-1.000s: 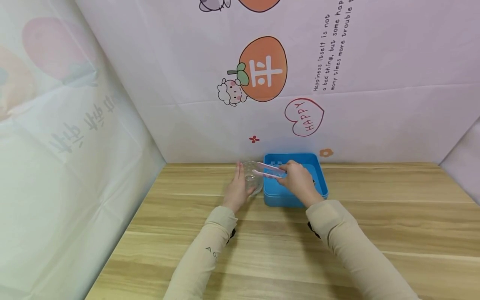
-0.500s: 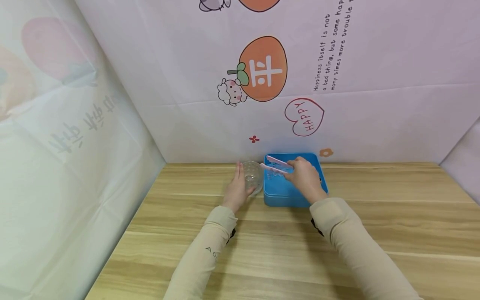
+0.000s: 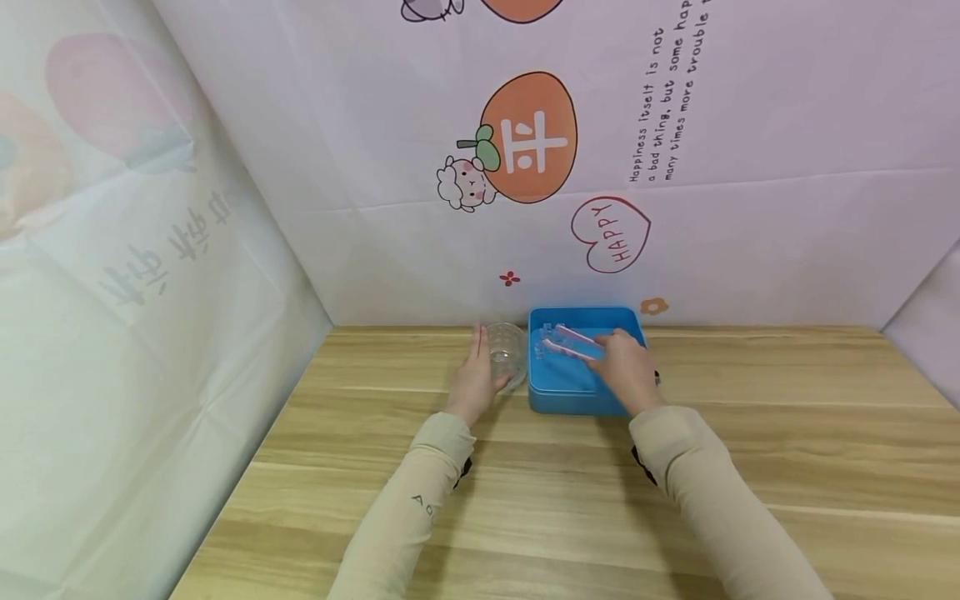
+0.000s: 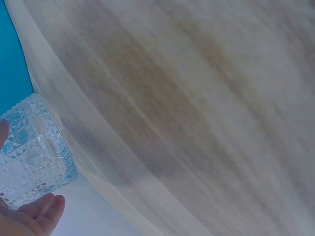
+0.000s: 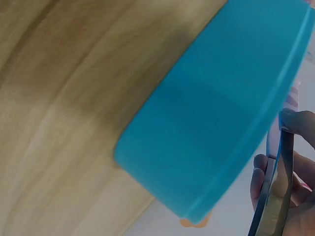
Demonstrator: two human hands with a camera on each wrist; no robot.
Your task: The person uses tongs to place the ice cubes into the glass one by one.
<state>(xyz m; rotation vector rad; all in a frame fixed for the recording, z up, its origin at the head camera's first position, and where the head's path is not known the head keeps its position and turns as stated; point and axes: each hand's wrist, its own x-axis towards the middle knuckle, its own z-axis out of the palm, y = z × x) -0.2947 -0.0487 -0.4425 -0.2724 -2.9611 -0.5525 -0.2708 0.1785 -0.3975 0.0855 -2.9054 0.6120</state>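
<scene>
Left hand [image 3: 472, 387] holds a clear patterned-glass cup [image 3: 507, 354]; right hand [image 3: 628, 371] pinches pink plastic tongs [image 3: 571, 352], now shifted rightward over small transparent pieces [image 3: 547, 332] in a rectangular blue box [image 3: 572, 403], apparently within reach.

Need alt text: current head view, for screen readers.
Right hand holds pink tongs, tips apart, at small clear pieces in a blue box; left hand holds a glass beside the box. Wooden table below, printed backdrop behind.

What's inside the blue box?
Small clear pieces lie toward the left of the box, with the pink tongs' tips near them. The right hand covers part of the right side, so anything beneath is hidden.
</scene>
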